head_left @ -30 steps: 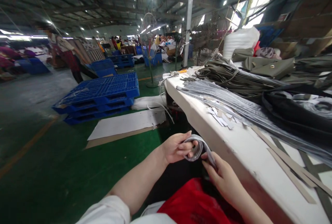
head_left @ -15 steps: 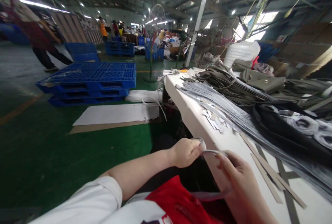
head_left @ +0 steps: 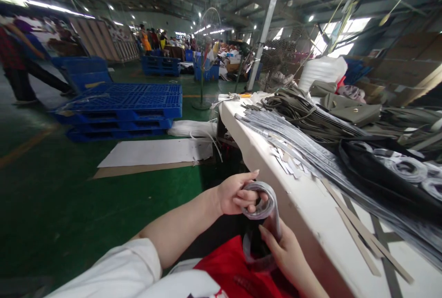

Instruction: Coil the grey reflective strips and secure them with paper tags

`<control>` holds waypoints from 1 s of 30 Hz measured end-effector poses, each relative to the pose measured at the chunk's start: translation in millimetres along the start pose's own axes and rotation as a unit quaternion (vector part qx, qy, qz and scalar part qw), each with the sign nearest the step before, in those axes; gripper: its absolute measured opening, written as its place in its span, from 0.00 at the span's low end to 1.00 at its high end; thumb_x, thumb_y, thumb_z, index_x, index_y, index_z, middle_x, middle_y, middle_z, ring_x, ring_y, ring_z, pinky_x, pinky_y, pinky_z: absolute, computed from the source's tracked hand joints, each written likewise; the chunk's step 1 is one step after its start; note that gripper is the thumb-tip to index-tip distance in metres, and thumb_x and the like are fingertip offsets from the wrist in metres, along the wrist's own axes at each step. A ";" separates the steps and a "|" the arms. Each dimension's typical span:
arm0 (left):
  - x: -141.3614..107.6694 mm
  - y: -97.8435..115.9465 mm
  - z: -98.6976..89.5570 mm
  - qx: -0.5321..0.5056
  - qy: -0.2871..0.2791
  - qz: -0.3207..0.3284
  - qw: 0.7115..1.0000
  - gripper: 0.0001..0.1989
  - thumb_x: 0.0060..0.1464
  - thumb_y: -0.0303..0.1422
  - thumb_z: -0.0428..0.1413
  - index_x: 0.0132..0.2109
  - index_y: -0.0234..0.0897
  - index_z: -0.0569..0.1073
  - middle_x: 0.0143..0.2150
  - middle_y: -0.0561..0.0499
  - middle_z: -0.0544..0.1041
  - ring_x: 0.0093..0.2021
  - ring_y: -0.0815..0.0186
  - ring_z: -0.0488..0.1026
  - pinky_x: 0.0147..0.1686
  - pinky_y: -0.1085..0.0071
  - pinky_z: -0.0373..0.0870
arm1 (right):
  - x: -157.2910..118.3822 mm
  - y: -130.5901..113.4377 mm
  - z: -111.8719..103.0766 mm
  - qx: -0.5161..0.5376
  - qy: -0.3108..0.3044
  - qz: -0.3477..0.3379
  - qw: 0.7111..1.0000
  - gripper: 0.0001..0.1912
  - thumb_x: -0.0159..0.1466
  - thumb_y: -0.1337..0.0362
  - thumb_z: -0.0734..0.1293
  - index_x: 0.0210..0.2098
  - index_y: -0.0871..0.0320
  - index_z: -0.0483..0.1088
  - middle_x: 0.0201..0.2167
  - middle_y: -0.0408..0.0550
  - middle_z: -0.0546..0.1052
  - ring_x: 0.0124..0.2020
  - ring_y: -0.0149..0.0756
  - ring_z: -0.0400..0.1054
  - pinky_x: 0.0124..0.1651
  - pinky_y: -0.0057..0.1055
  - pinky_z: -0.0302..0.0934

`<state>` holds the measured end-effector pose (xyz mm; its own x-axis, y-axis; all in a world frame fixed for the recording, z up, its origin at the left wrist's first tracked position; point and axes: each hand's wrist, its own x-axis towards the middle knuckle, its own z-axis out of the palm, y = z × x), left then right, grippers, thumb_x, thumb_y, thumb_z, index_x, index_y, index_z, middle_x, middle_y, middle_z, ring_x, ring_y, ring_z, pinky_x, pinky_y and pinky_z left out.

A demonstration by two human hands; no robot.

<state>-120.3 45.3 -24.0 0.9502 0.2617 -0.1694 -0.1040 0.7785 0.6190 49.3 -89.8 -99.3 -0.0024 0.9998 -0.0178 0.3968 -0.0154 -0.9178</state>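
My left hand has its fingers through the middle of a coiled grey strip, with the thumb raised off the coil. From the coil the strip runs down into my right hand, which pinches it between thumb and fingers. A loop of the same strip hangs below, over my red apron. Both hands are beside the near edge of the white table. On the table lies a long bundle of grey strips.
Small cut pieces, flat beige strips and white rolls on black cloth lie on the table. Stacked blue pallets and a white sheet are on the floor at left. A person walks at far left.
The coil has turned to show its open centre, and my left thumb has lifted. My right hand has moved down and left along the strip. The walking person has moved further left.
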 end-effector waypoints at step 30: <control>28.8 -25.9 11.7 0.333 0.196 0.374 0.843 0.22 0.61 0.51 0.48 0.44 0.34 0.68 0.30 0.50 0.70 0.31 0.65 0.68 0.41 0.67 0.64 | -16.2 -35.5 13.6 0.015 -0.107 0.022 0.994 0.22 0.68 0.47 0.57 0.34 0.58 0.71 0.22 0.42 0.68 0.24 0.31 0.60 0.28 0.27 0.57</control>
<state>-86.8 26.0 -36.0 0.5080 0.8072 0.3006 -0.3203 -0.1469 0.9359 22.8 -105.6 -71.8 -0.1813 0.9735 -0.1394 0.3724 -0.0632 -0.9259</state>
